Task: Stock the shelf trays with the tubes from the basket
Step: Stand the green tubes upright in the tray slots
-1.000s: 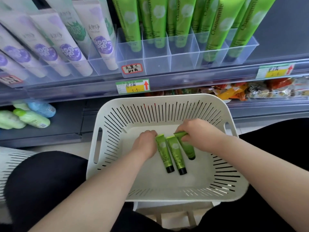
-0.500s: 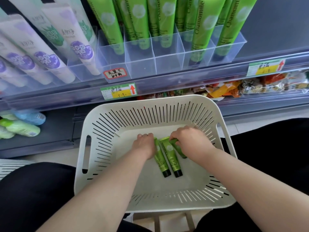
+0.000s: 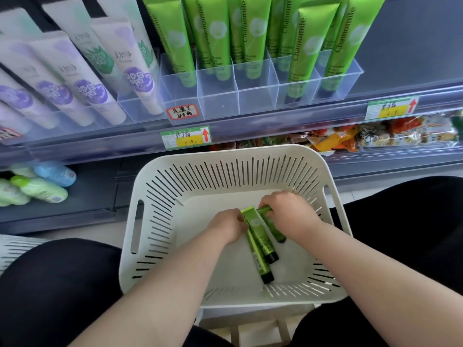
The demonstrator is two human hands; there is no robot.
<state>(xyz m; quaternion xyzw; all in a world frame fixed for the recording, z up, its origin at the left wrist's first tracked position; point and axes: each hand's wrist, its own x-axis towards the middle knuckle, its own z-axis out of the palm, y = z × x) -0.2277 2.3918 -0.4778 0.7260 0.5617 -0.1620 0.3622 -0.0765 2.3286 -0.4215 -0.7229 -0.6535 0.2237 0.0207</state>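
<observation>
Three green tubes with black caps lie in the white slotted basket (image 3: 160, 196) between my knees. My left hand (image 3: 226, 226) grips the flat ends of two of them: one tube (image 3: 260, 236) lies on top, the other tube (image 3: 258, 261) under it reaches further toward me. My right hand (image 3: 290, 214) grips the third tube (image 3: 274, 227), just to their right. Above, the clear divided shelf tray (image 3: 250, 96) holds upright green Chamomile tubes (image 3: 303, 58); its middle compartments show empty fronts.
White and purple tubes (image 3: 95, 78) fill the trays to the left. Green and blue bottles (image 3: 40, 186) lie on the lower left shelf, snack packets (image 3: 350, 139) on the lower right one. Price labels (image 3: 186, 138) sit on the shelf rail. Another white basket (image 3: 15, 249) shows at far left.
My left hand has gathered two tubes so that one lies on the other. My right hand has closed on the third tube. The view has shifted left slightly.
</observation>
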